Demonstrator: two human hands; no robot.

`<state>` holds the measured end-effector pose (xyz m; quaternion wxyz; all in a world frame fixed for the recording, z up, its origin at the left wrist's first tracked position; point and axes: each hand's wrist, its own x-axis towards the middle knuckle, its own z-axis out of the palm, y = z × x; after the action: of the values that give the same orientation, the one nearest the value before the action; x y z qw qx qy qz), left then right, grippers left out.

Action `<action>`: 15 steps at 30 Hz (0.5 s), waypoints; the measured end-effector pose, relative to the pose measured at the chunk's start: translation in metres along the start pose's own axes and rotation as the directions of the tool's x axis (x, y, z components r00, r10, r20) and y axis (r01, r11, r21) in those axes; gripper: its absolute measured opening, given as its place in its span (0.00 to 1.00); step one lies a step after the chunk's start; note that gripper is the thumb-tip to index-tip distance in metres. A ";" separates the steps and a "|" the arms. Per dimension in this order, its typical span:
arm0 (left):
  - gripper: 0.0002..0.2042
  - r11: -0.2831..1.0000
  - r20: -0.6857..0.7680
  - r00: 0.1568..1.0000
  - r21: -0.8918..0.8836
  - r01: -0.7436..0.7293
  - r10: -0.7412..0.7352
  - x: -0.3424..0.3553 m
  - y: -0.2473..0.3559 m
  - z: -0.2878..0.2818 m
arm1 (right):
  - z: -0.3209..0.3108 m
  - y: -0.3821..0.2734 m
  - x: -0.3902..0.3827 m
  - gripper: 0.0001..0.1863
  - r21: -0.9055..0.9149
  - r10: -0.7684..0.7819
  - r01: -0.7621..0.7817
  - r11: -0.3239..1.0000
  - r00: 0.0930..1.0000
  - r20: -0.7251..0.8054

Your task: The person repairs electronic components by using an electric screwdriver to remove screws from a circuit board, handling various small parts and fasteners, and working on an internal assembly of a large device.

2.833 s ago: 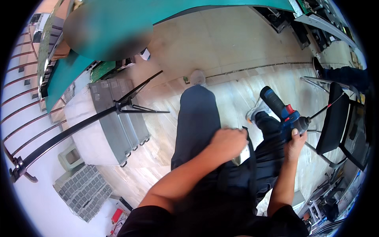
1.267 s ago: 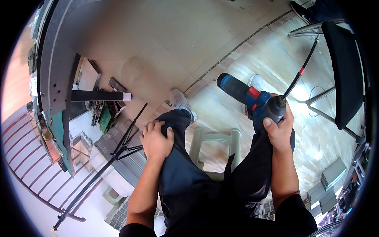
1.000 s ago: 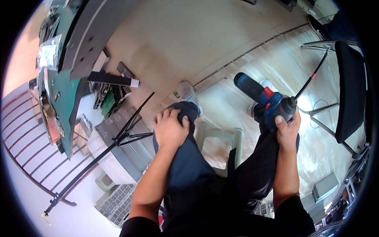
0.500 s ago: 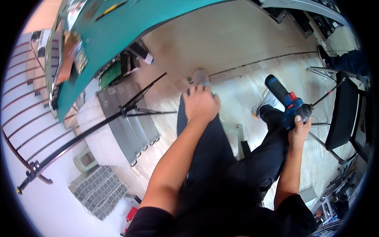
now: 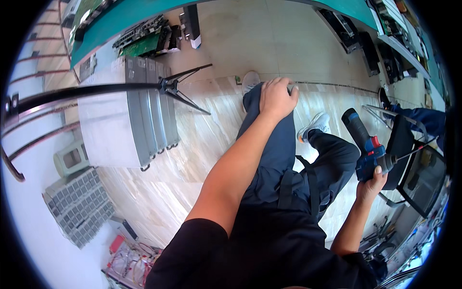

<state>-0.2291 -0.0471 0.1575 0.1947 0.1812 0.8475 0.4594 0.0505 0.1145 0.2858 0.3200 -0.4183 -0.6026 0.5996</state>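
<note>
My left hand (image 5: 279,100) lies palm down over my left knee, its fingers spread on the dark trouser cloth and nothing in them. Out to the right, my right hand (image 5: 373,184) grips a blue and black cordless drill (image 5: 368,144) with red accents. The hand is closed round the lower end of the drill's body, and the dark handle end points up and away from me. A long thin bit (image 5: 413,152) sticks out of the chuck toward the right. Some of the right fingers are hidden behind the drill.
A black tripod (image 5: 120,88) stretches across the left, in front of stacked grey metal cases (image 5: 151,115). A green-topped bench (image 5: 103,32) runs along the far side, with circuit boards (image 5: 142,44) below it. At right stand a black chair (image 5: 402,144) and another person's leg (image 5: 418,120).
My view has swung, so the bench top has slid toward the upper edge and the tripod looks more level. Both hands keep their hold: left on the knee, right on the drill.
</note>
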 end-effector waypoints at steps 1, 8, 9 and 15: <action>0.15 0.972 -0.037 0.998 -0.234 0.039 -0.049 -0.003 0.000 -0.002 | -0.001 -0.005 -0.003 0.39 -0.011 -0.017 0.017 1.000 1.000 0.012; 0.15 0.905 0.021 0.963 -0.338 0.258 -0.267 -0.100 -0.102 -0.034 | -0.005 -0.020 -0.021 0.42 -0.023 -0.064 0.066 0.998 0.996 0.058; 0.16 0.921 0.043 0.947 -0.225 0.319 -0.318 -0.122 -0.125 -0.042 | -0.005 -0.021 -0.022 0.42 -0.023 -0.062 0.064 0.998 0.996 0.058; 0.26 0.755 0.379 0.698 0.001 0.656 -0.607 -0.271 -0.260 -0.036 | 0.005 -0.018 -0.029 0.40 -0.036 -0.078 0.081 0.996 0.994 0.073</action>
<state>-0.0477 -0.3372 -0.0014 0.5022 -0.0546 0.7752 0.3792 0.0568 0.0880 0.3068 0.3135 -0.3785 -0.6414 0.5891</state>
